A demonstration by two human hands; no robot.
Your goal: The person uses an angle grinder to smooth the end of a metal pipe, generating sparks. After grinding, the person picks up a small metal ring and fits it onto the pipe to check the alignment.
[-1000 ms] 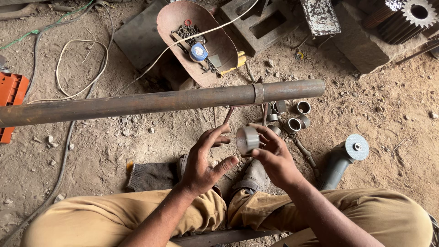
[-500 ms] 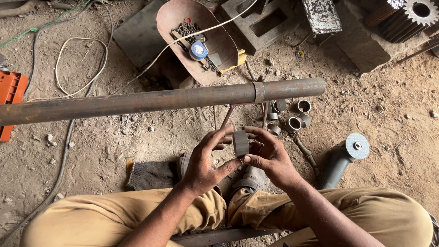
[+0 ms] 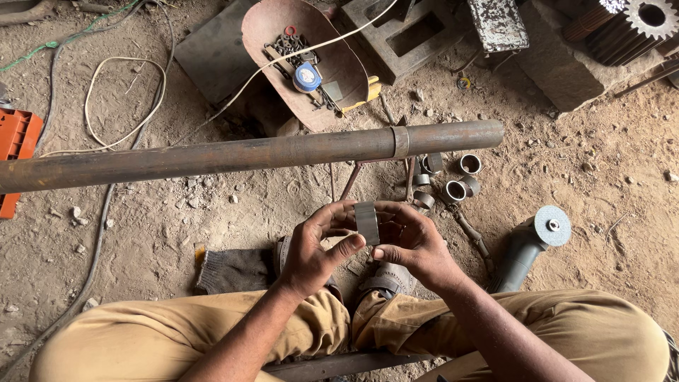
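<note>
Right, biggest first: dirt floor (image 3: 177,233), sandy and littered with small stones. Long rusty steel pipe (image 3: 247,152) runs across it from the left edge to right of centre, with a narrow metal band (image 3: 401,141) around it near the right end. Person sits cross-legged below it in tan trousers (image 3: 566,332).

Behind the pipe: rusty shovel blade (image 3: 297,56) holding a chain, a blue tape measure (image 3: 308,76) and bits of hardware. White cable (image 3: 127,99) loops across the dirt at left and crosses the blade. Orange plastic crate (image 3: 14,141) at the left edge. Toothed gear (image 3: 654,18) top right.

Angle grinder (image 3: 527,247) lies on the floor just right of the right forearm, disc facing up. Dark work glove (image 3: 237,269) lies on the dirt by the left knee.

Left hand (image 3: 311,247) and right hand (image 3: 410,240) are together over the feet, both gripping one short grey metal ring (image 3: 367,221). Ring is held on edge, upright, between them: left thumb under it, left fingers curled over the top, right fingertips on its right side. It's off the ground, below the pipe.

Cluster of similar short pipe rings (image 3: 456,184) sits on the dirt beyond the right hand, under the pipe's right end.
</note>
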